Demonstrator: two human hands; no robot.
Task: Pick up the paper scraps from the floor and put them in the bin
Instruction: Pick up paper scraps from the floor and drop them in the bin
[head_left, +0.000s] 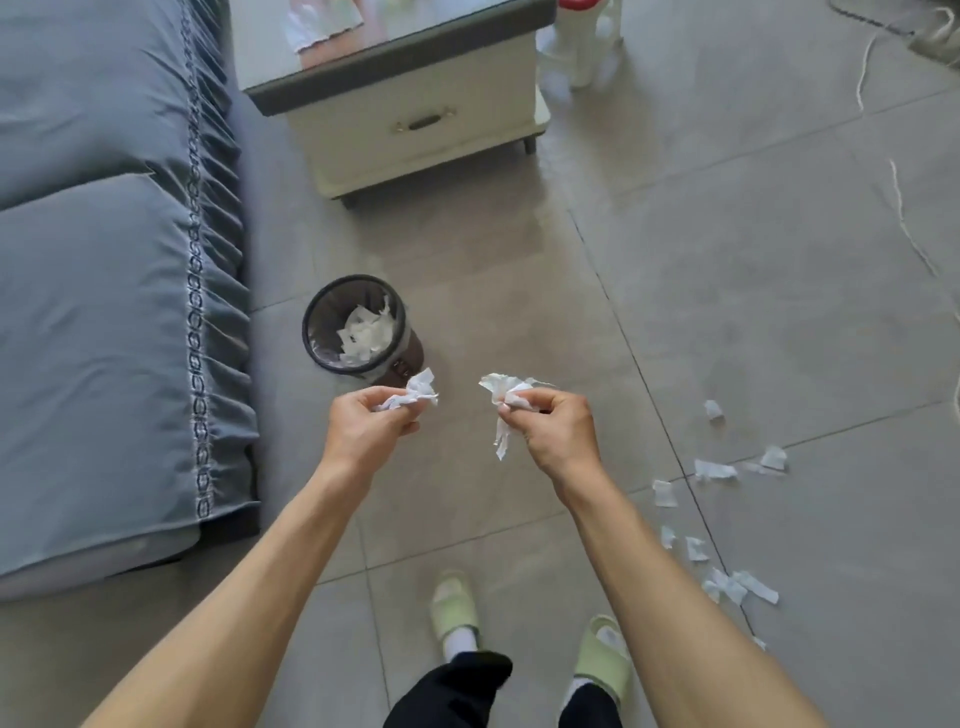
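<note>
White crumpled scraps (413, 396) half-hidden in left hand (363, 426); bin (332, 306) base obscured.

The floor (727, 312) is laid with large grey tiles, glossy, with thin dark joints. On it stands a small round bin (402, 348) with white paper inside, close beside the grey sofa (104, 312) at the left. Farther off sits a cream cabinet (415, 130) on short feet. To the right lies a scatter of white paper scraps (717, 470) — some singly, some bunched — and a thin white cord (906, 218) trails along the far right. Two pale green slippers (454, 605) stand at the near edge.
</note>
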